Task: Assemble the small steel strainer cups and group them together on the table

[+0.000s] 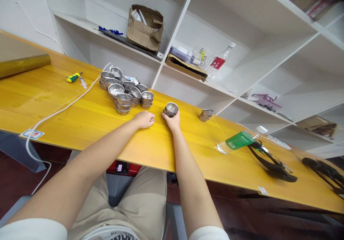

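My right hand (172, 120) is closed round a small stack of perforated metal cups (172, 108), near the middle of the table. My left hand (145, 119) rests on the tabletop in a fist; whether anything is inside it is hidden. Just beyond the left hand lies a cluster of similar perforated metal cups (124, 99), many stacked, some tilted. A separate short stack (147, 99) stands at that cluster's right edge. Farther right, another short stack of cups (206, 115) stands alone.
On the yellow table (150, 143), a white cable (67, 107) runs along the left, near a green-and-yellow screwdriver (73, 77) and a syringe (83, 83). To the right are a green-labelled bottle (240, 140) and black straps (268, 164). White shelves (185, 86) back the table.
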A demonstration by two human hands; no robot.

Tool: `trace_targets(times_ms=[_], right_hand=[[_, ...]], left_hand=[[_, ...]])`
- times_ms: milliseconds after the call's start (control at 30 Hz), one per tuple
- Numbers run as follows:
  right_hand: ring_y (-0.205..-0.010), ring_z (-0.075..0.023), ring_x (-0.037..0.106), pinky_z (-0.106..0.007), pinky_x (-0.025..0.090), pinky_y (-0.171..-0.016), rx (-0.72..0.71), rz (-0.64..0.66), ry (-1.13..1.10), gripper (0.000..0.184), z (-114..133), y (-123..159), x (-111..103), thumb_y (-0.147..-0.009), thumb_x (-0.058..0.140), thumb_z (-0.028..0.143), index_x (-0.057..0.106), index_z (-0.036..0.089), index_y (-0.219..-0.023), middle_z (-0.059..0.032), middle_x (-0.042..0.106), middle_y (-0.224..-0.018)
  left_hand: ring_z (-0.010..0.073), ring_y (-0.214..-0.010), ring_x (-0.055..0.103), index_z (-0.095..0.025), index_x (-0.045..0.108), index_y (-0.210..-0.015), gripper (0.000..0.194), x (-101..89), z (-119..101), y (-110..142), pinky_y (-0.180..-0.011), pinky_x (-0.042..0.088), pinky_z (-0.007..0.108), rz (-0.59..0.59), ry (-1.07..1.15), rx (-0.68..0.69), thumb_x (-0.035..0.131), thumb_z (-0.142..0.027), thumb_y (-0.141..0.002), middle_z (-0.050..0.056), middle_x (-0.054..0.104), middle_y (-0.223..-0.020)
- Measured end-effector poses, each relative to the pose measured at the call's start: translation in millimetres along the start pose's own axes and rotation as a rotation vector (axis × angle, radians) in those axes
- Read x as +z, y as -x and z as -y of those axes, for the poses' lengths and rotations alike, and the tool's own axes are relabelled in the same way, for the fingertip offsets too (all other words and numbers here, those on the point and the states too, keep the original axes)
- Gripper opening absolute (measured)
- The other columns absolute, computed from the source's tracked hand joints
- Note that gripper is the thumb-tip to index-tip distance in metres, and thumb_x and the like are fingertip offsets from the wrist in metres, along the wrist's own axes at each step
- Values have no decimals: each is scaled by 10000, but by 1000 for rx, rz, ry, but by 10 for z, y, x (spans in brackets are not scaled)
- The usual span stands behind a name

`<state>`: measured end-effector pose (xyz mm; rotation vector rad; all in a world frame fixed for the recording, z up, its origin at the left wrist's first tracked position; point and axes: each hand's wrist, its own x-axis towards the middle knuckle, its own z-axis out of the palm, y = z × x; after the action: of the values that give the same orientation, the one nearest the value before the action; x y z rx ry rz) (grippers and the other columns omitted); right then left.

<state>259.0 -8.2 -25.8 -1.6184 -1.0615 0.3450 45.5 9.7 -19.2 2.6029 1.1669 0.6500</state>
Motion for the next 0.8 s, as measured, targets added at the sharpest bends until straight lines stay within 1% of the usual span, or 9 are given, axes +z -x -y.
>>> trace_targets(times_ms=[133,300,367,467,567,667,733,800], right_hand=[[-1052,-239,678,-377,515,-968,14,-35,92,707,3,-16,-37,-580,899,390,552,234,-1175,-67,721,-1132],[-1094,-284,680,-414,507,-984,78,-71,139,775,0,-48,-104,-556,908,459,528,243,-1197,-99,711,-1172],[-1109,-302,678,-433,501,-1000,105,-101,144,788,-16,-74,-140,-545,914,468,524,242,-1192,-117,710,-1189],[-1125,-314,679,-442,502,-1016,133,-165,160,769,-77,-151,-215,-568,905,472,520,239,-1191,-132,714,-1198],[-1148,-319,681,-429,507,-1025,155,-213,231,739,-174,-289,-333,-604,888,484,520,230,-1193,-146,719,-1197],[-1194,-326,673,-410,509,-1043,193,-241,309,748,-294,-464,-508,-620,882,487,523,215,-1217,-163,714,-1226],[-1246,-346,651,-432,498,-1076,241,-261,350,777,-381,-580,-651,-630,876,499,520,196,-1250,-187,697,-1274],[-1279,-377,633,-484,486,-1102,284,-291,384,798,-468,-687,-800,-634,872,511,522,177,-1269,-217,679,-1305]], left_hand=[[235,-675,597,-233,595,-684,184,-10,-14,4,-602,307,341,1,17,-7,596,-306,-853,60,665,-693],[240,-689,606,-235,618,-697,169,-21,-22,8,-625,330,343,9,30,-13,601,-303,-851,62,669,-698],[241,-698,607,-235,625,-705,163,-25,-21,9,-628,333,343,14,23,-20,597,-304,-850,64,672,-708],[238,-706,603,-233,621,-705,164,-34,-20,11,-620,321,342,21,13,-21,587,-302,-849,64,673,-719],[231,-696,597,-232,599,-695,176,-45,-26,12,-599,295,342,33,2,-23,576,-304,-853,58,671,-721],[229,-701,603,-231,593,-695,187,-44,-34,9,-598,295,342,40,3,-34,576,-315,-861,53,676,-729],[233,-719,613,-232,602,-701,190,-35,-39,6,-605,307,343,36,5,-36,580,-322,-866,54,680,-733],[237,-735,623,-233,616,-714,181,-24,-45,4,-613,319,344,35,4,-34,582,-322,-868,55,684,-738]])
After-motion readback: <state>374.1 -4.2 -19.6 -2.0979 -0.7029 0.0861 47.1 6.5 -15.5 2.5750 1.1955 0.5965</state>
